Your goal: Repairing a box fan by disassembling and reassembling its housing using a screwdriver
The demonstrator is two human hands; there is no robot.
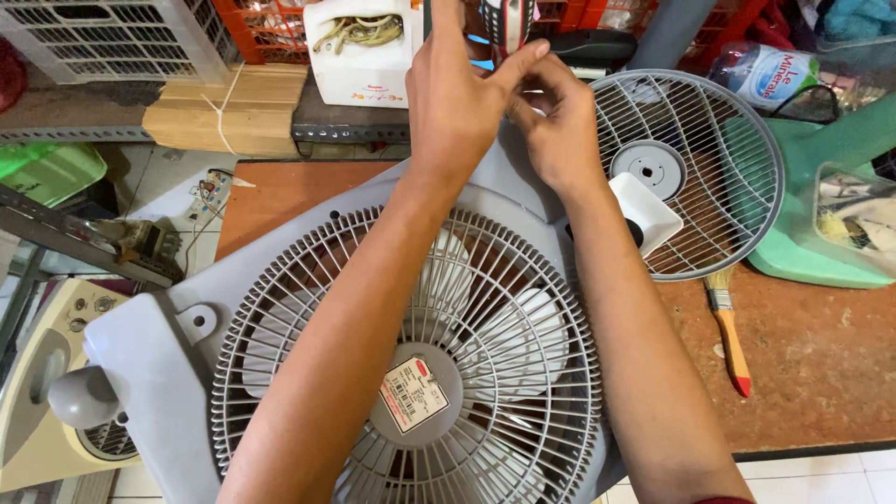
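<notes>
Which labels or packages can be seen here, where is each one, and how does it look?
Sticker: on the hub of the grey fan grille, a tilted rectangle, white with red and a barcode.
Bottle label: on a clear plastic bottle lying at top right, white with blue and red.
White container: top centre, boxy, with small red print low on its front.

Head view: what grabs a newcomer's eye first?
The grey box fan lying grille-up fills the lower centre, a label on its hub, white blades showing through the grille. Both forearms cross over it to its far edge, where the left hand and right hand meet, fingers pinched together on something too small to tell. To the right on the brown table lie a detached round fan grille and a paintbrush.
</notes>
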